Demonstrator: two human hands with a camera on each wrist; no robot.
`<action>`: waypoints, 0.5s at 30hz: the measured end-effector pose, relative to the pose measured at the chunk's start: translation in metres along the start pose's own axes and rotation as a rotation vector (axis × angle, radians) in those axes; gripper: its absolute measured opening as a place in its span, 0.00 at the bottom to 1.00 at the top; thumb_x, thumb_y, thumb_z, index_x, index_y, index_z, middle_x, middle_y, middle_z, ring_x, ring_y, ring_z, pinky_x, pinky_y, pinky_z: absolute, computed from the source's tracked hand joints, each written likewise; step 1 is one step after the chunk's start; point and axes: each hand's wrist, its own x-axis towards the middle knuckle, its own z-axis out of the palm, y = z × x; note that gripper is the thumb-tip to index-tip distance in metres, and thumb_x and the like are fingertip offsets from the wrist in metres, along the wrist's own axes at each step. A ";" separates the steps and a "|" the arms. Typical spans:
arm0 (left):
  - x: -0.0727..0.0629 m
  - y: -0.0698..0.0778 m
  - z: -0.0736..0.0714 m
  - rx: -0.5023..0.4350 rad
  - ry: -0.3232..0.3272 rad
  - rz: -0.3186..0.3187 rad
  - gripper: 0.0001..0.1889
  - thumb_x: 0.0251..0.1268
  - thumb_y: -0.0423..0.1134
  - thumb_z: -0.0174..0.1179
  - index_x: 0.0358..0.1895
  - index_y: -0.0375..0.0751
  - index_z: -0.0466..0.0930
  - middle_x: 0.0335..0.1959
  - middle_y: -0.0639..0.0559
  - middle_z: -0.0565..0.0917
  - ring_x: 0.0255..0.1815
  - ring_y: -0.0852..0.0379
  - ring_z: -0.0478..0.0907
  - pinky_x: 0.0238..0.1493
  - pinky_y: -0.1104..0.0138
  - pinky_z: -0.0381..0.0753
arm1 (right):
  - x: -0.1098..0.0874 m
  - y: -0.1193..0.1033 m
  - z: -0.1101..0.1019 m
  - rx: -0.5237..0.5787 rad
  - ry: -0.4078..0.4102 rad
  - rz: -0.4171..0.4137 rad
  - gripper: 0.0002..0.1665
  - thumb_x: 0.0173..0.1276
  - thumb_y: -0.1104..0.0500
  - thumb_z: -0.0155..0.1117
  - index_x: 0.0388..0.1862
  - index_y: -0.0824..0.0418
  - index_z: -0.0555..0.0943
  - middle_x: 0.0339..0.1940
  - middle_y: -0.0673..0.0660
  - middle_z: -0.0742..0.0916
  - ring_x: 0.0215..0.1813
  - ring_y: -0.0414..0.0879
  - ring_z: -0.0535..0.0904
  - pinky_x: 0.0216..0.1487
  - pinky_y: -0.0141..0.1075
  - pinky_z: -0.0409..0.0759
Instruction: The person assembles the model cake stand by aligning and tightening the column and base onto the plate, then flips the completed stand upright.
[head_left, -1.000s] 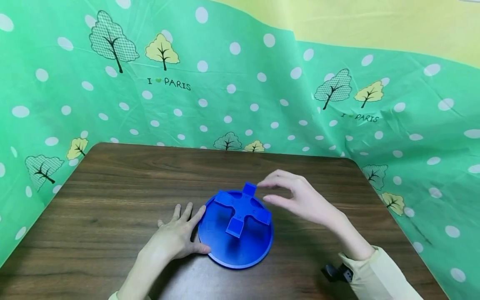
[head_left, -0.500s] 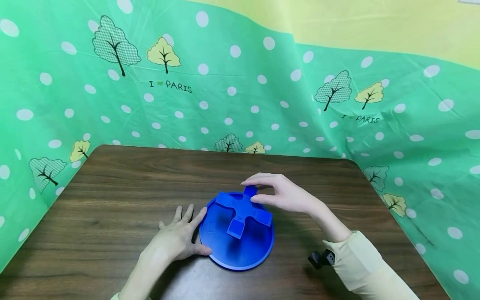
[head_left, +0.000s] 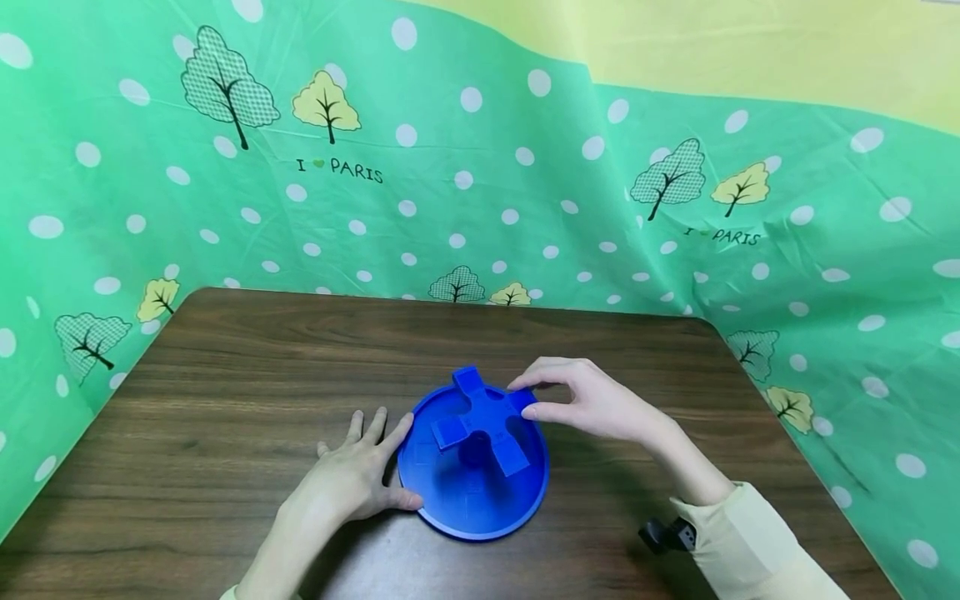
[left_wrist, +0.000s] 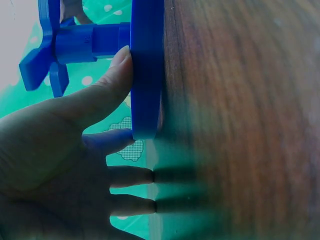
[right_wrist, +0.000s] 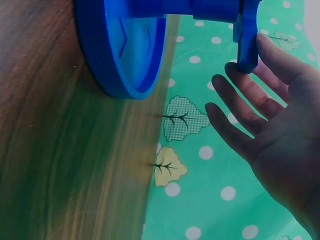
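Observation:
A round blue base (head_left: 474,512) with a raised rim lies on the wooden table. A blue post (left_wrist: 75,44) rises from its middle and bears a blue cross-shaped top (head_left: 487,417) with flat arms. My left hand (head_left: 345,475) rests at the base's left side, its fingers spread; thumb and index finger touch the rim while the other fingertips reach the table. At the upper right, my right hand (head_left: 585,400) pinches one arm of the cross between thumb and fingers. In the right wrist view its thumb lies on the arm's outer face, and the remaining fingers (right_wrist: 240,100) extend below.
The brown wooden table (head_left: 262,358) spreads around the base. A green dotted cloth (head_left: 450,167) with printed trees hangs behind it and at both sides. A small black device (head_left: 666,536) sits at the right sleeve.
My right hand has come in from the right to the cross and taken one arm. The cross has turned clockwise, seen from above. The left hand and the base have stayed in place.

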 end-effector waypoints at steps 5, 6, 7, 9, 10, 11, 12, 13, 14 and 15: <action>0.000 0.000 0.000 0.001 0.003 0.005 0.58 0.50 0.67 0.73 0.83 0.52 0.54 0.84 0.34 0.54 0.84 0.26 0.46 0.64 0.16 0.51 | -0.011 -0.006 0.001 0.009 0.001 -0.005 0.17 0.70 0.48 0.71 0.57 0.42 0.85 0.52 0.39 0.88 0.55 0.35 0.84 0.54 0.35 0.87; 0.000 0.000 0.000 0.000 0.002 0.004 0.58 0.50 0.67 0.73 0.83 0.52 0.54 0.84 0.34 0.54 0.84 0.26 0.46 0.64 0.16 0.51 | -0.013 -0.007 0.001 0.009 -0.001 -0.007 0.17 0.70 0.48 0.71 0.57 0.42 0.85 0.52 0.39 0.88 0.55 0.36 0.84 0.53 0.34 0.87; 0.000 0.000 0.000 0.000 0.001 0.004 0.58 0.50 0.67 0.73 0.83 0.52 0.54 0.84 0.34 0.54 0.84 0.26 0.46 0.64 0.16 0.51 | -0.015 -0.008 0.002 0.004 -0.003 -0.012 0.17 0.70 0.48 0.71 0.57 0.43 0.85 0.52 0.40 0.88 0.55 0.36 0.84 0.53 0.35 0.87; 0.000 0.000 -0.001 -0.001 0.000 0.003 0.58 0.50 0.67 0.73 0.83 0.52 0.54 0.84 0.34 0.54 0.84 0.26 0.45 0.64 0.16 0.51 | -0.018 -0.011 0.002 -0.008 -0.013 -0.014 0.18 0.70 0.46 0.70 0.58 0.44 0.85 0.52 0.41 0.88 0.55 0.36 0.84 0.53 0.34 0.87; 0.000 0.000 -0.001 -0.001 0.000 0.003 0.58 0.50 0.67 0.73 0.83 0.52 0.54 0.84 0.34 0.54 0.84 0.26 0.45 0.64 0.16 0.51 | -0.020 -0.013 0.002 -0.011 -0.019 -0.016 0.19 0.70 0.46 0.70 0.58 0.45 0.85 0.52 0.41 0.88 0.55 0.37 0.84 0.52 0.34 0.87; 0.000 0.000 -0.001 -0.002 0.000 0.003 0.58 0.50 0.67 0.73 0.83 0.52 0.54 0.84 0.34 0.54 0.84 0.26 0.46 0.64 0.16 0.51 | -0.021 -0.014 0.003 -0.015 -0.027 -0.012 0.19 0.70 0.44 0.70 0.58 0.45 0.85 0.52 0.42 0.88 0.55 0.37 0.84 0.52 0.34 0.87; 0.000 0.000 -0.001 -0.002 0.000 0.002 0.58 0.50 0.67 0.73 0.83 0.52 0.54 0.84 0.34 0.54 0.84 0.26 0.46 0.64 0.16 0.51 | -0.022 -0.016 0.003 -0.023 -0.034 -0.014 0.20 0.70 0.43 0.70 0.58 0.45 0.85 0.52 0.42 0.88 0.54 0.37 0.84 0.52 0.34 0.87; 0.000 0.000 -0.001 -0.002 0.001 0.003 0.58 0.50 0.67 0.73 0.83 0.52 0.54 0.84 0.34 0.54 0.84 0.26 0.46 0.64 0.16 0.51 | -0.022 -0.017 0.003 -0.027 -0.041 -0.013 0.21 0.70 0.43 0.69 0.59 0.46 0.85 0.52 0.42 0.88 0.54 0.37 0.84 0.52 0.34 0.87; -0.001 0.001 -0.001 -0.002 0.002 0.003 0.58 0.50 0.67 0.73 0.83 0.52 0.54 0.84 0.34 0.54 0.84 0.26 0.46 0.64 0.16 0.51 | -0.023 -0.019 0.003 -0.030 -0.047 -0.009 0.21 0.70 0.42 0.69 0.59 0.46 0.85 0.51 0.42 0.88 0.54 0.37 0.83 0.52 0.34 0.87; -0.001 0.001 -0.001 -0.002 0.004 0.004 0.58 0.50 0.67 0.73 0.83 0.52 0.55 0.84 0.34 0.54 0.84 0.26 0.46 0.64 0.16 0.51 | -0.023 -0.020 0.003 -0.034 -0.051 -0.007 0.22 0.70 0.41 0.69 0.59 0.46 0.85 0.51 0.42 0.88 0.53 0.37 0.83 0.51 0.33 0.87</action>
